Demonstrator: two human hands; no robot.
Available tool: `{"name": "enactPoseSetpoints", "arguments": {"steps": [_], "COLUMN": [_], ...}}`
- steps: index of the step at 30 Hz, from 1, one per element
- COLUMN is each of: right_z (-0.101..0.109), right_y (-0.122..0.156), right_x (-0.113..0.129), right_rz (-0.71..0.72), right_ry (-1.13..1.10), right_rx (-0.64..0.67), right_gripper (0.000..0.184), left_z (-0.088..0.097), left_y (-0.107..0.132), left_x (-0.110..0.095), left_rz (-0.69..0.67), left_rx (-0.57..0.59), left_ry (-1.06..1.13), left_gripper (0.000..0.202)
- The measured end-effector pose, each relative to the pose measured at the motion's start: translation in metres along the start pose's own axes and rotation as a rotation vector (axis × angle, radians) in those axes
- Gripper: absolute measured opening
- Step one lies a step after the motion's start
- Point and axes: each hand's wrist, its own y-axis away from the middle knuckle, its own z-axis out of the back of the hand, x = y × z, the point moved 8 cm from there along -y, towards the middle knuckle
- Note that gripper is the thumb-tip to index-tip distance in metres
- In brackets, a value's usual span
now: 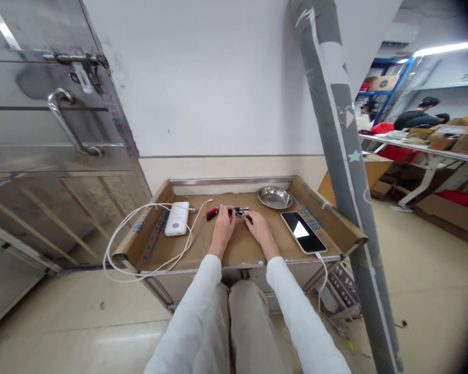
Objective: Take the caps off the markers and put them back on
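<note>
Both my hands are over the middle of a cardboard-lined cart top (203, 249). Several slim pen-like pieces lie in a low row just beyond my fingers: a red-and-black one (211, 213) on the left, and black ones with silver ends (242, 210) farther right. My left hand (223, 228) is closed with its fingertips on a black pen-like piece. My right hand (260, 229) is closed too, its thumb and fingers pinching a small dark slim piece (249, 218) at the right end of the row. My fingers partly cover these pieces.
A round metal dish (275, 198) stands at the back right. A phone (303, 232) with a charging cable lies to the right. On the left are a white power bank (177, 218) and looped white cable (113, 244). A grey wrapped roll (337, 130) leans by the right edge.
</note>
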Motion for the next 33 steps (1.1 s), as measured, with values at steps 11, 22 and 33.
{"name": "enactPoseSetpoints", "arguments": {"steps": [11,22,33], "right_z": [0.004,0.009,-0.012], "right_y": [0.000,0.001,0.000], "right_x": [0.000,0.004,-0.003], "right_rz": [-0.011,-0.004,0.048], "right_ry": [0.030,0.085,-0.042], "right_rx": [-0.025,-0.052,0.083], "right_gripper": [0.019,0.021,0.017], "left_z": [-0.015,-0.024,-0.028], "left_y": [0.002,0.004,0.007], "left_x": [0.006,0.008,0.010], "left_rz": [0.005,-0.047,-0.045], "left_rx": [0.145,0.237,0.304], "left_ry": [-0.020,-0.234,-0.271], "left_gripper": [0.007,0.003,0.005]}}
